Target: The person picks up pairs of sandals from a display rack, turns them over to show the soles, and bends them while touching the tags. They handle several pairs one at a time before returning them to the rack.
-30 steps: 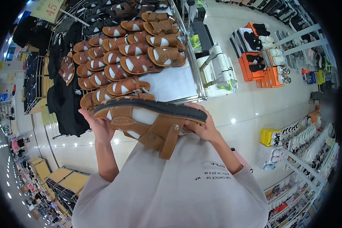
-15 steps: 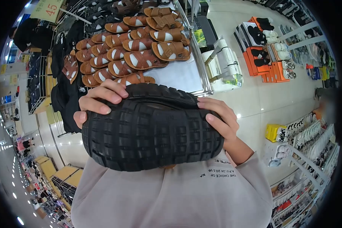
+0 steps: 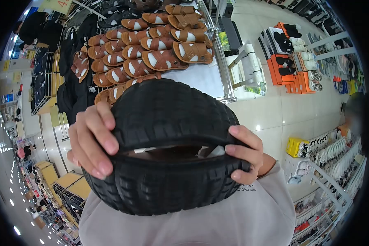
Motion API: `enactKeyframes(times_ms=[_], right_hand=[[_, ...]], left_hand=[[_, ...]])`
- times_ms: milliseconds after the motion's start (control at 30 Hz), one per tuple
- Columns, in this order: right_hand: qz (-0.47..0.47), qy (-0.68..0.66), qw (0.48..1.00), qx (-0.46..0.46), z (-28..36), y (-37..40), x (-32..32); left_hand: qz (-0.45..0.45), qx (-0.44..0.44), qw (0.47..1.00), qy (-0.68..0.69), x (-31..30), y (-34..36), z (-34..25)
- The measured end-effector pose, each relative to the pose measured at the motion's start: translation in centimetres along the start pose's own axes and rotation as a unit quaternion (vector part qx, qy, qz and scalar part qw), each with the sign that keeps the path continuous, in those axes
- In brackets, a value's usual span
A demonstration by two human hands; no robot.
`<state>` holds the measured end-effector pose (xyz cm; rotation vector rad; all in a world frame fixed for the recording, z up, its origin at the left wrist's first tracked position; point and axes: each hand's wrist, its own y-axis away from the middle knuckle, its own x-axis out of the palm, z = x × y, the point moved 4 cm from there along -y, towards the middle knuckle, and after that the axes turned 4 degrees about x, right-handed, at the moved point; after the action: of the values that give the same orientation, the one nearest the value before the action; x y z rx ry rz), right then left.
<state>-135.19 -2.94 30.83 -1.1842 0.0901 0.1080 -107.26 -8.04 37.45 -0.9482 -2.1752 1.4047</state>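
Close in front of my chest is a pair of sandals, with black, block-treaded soles turned toward me. The upper sole (image 3: 172,108) and the lower sole (image 3: 164,186) lie side by side, and brown and whitish material shows in the gap between them. My left hand (image 3: 93,141) wraps round their left ends, fingers spread over both soles. At the right ends, my right hand (image 3: 247,153) grips with its fingertips near the gap. The sandals' uppers and both thumbs are mostly hidden.
Beyond the soles, rows of brown sandals (image 3: 145,45) stand on a metal-railed display table (image 3: 199,80). Orange shoeboxes (image 3: 279,69) with shoes are at the right. Shoe racks (image 3: 332,164) line the lower right. Black clothing (image 3: 71,96) hangs at the left.
The soles have tilted and come closer, and the gap between them now faces me more openly. Both hands have shifted lower with them. The display has moved slightly right in view.
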Motion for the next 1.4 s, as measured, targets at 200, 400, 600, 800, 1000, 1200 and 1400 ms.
enactKeyframes(times_ms=[200, 400, 600, 800, 1000, 1200, 1400], right_hand=[[0.021, -0.010, 0.998, -0.050, 0.2, -0.2, 0.9], [0.075, -0.072, 0.995, 0.006, -2.1, -1.3, 2.4], [0.053, -0.059, 0.963, 0.258, -8.3, 1.0, 7.0], [0.097, -0.185, 0.681, 0.702, -13.5, 6.9, 13.2], [0.130, -0.292, 0.552, 0.770, -14.8, 7.3, 21.5], [0.099, -0.374, 0.361, 0.849, -16.1, 10.3, 29.4], [0.157, -0.345, 0.346, 0.858, -15.4, 12.0, 36.3]], left_hand=[[0.023, 0.033, 0.999, -0.027, 0.6, -0.8, -2.5], [-0.007, -0.010, 0.997, -0.071, -1.1, 1.8, -3.5], [-0.353, -0.231, 0.898, -0.124, -3.8, 12.7, -0.5], [-0.683, -0.408, 0.595, -0.112, -3.3, 22.7, -2.8], [-0.631, -0.435, 0.620, -0.168, -6.1, 26.5, -8.0], [-0.670, -0.481, 0.558, -0.091, -11.0, 30.0, -11.8], [-0.713, -0.478, 0.509, -0.066, -13.3, 36.1, -15.8]])
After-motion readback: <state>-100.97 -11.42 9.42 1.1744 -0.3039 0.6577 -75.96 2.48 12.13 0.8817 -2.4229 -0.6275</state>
